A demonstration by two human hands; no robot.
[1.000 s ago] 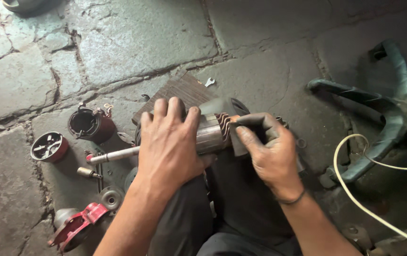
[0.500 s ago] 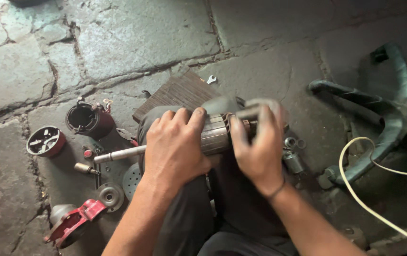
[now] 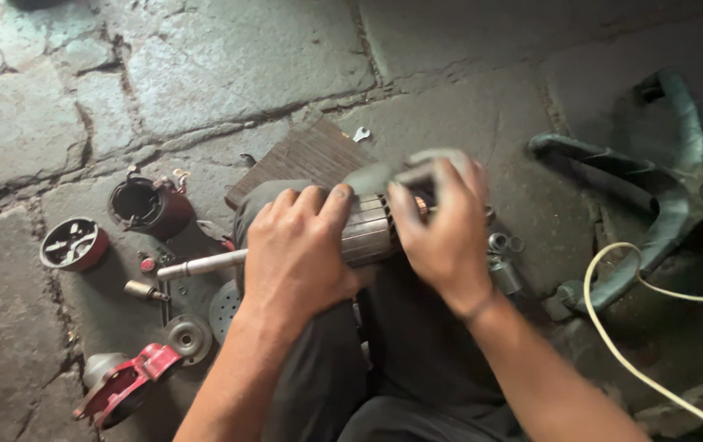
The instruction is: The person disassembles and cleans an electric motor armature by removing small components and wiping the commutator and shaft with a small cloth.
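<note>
Left hand (image 3: 298, 254) is wrapped around the ribbed metal motor core (image 3: 368, 233), which we hold across our knee above the stone floor (image 3: 229, 65); its shaft (image 3: 200, 264) sticks out leftward. Right hand (image 3: 441, 225) presses a grey cloth (image 3: 405, 168) against the core's other end, fingers closed on it. Red cups (image 3: 73, 244) lie left.

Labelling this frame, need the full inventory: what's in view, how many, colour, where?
rotor: 1, grey metal with shaft, on the lap, in both hands
cloth: 1, grey, under right fingers
housing: 1, dark red, floor left
end cap: 1, red, far left
red part: 1, lower left
discs: 2, grey, lower left
wood block: 1, brown, centre
spanner: 1, small, silver
cable: 1, cream, right
left hand: grips rotor
right hand: on rotor end
</note>
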